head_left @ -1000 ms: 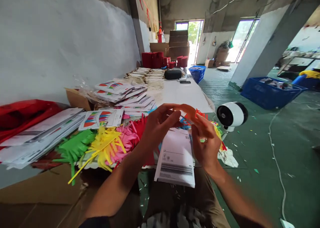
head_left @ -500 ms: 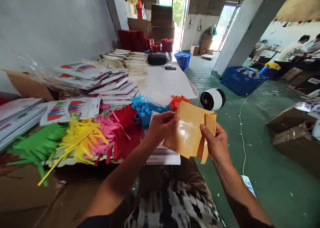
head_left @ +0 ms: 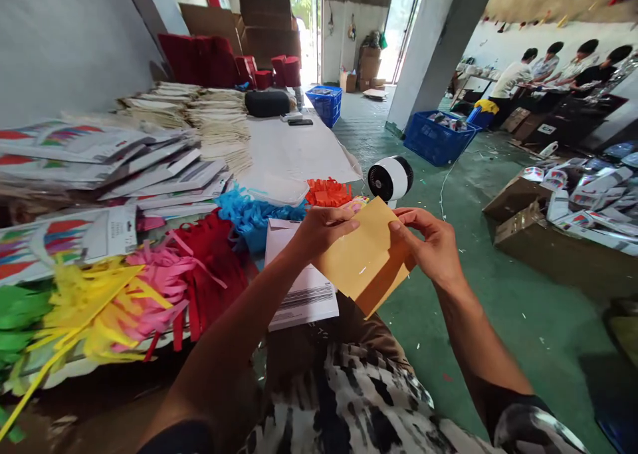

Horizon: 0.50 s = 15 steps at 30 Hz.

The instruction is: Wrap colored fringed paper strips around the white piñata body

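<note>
My left hand (head_left: 331,231) pinches the upper left side of a folded yellow paper (head_left: 363,251) between thumb and fingers. At its upper right edge, my right hand (head_left: 428,241) grips the same paper, thumb in front. The paper is held tilted above my lap, its right part folded over and in shadow. Beneath it, a white printed packet (head_left: 304,301) lies partly covered by my left forearm and the paper. Just beyond my hands are orange fringed paper (head_left: 326,193) and blue fringed paper (head_left: 254,211).
Red (head_left: 214,268), pink (head_left: 164,278) and yellow fringed strips (head_left: 94,301) lie at the left, before stacked printed packets (head_left: 164,171). A white fan (head_left: 393,178) stands ahead. Blue crates (head_left: 433,141) and an open carton (head_left: 563,241) sit on the floor. Several people work at the far right.
My view has turned right, so the scene shifts left. My right hand has moved up to the paper's upper edge. The narrow folded strip at its right no longer stands out separately.
</note>
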{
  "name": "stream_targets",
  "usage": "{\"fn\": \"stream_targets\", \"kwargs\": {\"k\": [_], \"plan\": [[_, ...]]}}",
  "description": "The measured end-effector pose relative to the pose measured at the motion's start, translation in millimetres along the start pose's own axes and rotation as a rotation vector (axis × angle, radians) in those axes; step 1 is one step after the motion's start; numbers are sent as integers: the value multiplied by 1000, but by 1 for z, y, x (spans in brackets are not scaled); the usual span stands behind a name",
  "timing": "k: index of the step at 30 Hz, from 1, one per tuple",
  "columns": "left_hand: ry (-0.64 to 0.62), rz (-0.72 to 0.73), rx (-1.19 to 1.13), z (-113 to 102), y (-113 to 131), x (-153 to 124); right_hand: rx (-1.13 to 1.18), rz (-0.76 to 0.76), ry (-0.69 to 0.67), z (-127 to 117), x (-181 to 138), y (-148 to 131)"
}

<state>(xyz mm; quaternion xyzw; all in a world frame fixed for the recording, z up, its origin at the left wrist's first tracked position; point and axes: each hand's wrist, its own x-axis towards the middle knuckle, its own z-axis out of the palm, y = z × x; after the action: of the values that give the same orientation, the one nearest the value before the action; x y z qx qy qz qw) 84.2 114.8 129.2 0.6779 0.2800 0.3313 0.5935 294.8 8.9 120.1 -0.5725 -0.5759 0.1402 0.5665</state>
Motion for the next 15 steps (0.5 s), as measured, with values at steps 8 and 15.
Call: {"fn": "stream_targets", "kwargs": {"k": [8,15], "plan": [[65,102,-70,-10,-7,19,269,139,297,-19,7,16],[328,70,-20,2,-19,14,320,62,542,-27,8,22]]}}
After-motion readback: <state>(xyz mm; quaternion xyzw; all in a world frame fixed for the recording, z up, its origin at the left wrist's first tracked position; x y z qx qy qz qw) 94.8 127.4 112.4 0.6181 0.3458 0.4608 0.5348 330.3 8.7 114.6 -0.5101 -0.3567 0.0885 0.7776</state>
